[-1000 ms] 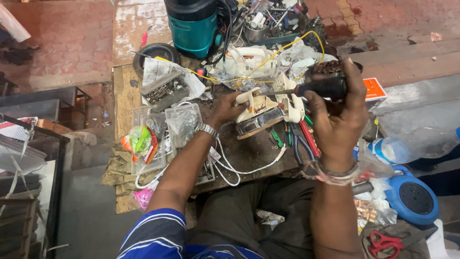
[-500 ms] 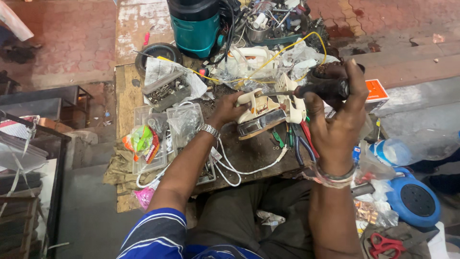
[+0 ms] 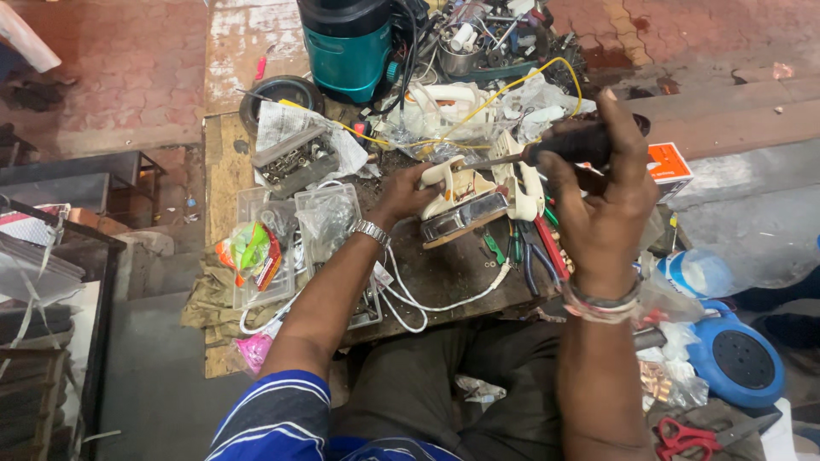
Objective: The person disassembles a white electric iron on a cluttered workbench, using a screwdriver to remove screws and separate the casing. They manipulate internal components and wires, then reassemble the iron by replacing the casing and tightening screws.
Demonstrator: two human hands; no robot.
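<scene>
Blue white-striped sleeve [image 3: 282, 418], silver wristwatch [image 3: 371, 231], wrist bangles [image 3: 605, 303], dark trousers [image 3: 444, 384].

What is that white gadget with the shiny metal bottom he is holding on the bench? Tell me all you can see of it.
It looks like an electric clothes iron, with a cream-white plastic body and handle over a shiny metal soleplate. It rests tilted on the cluttered wooden bench. The left hand grips its handle end. The right hand holds a dark-handled screwdriver whose thin shaft reaches to the iron's top. A white cord trails below it; whether it joins the iron is unclear.

Glossy metal iron soleplate [image 3: 465, 218] — rough wooden bench [image 3: 226, 162].
</scene>
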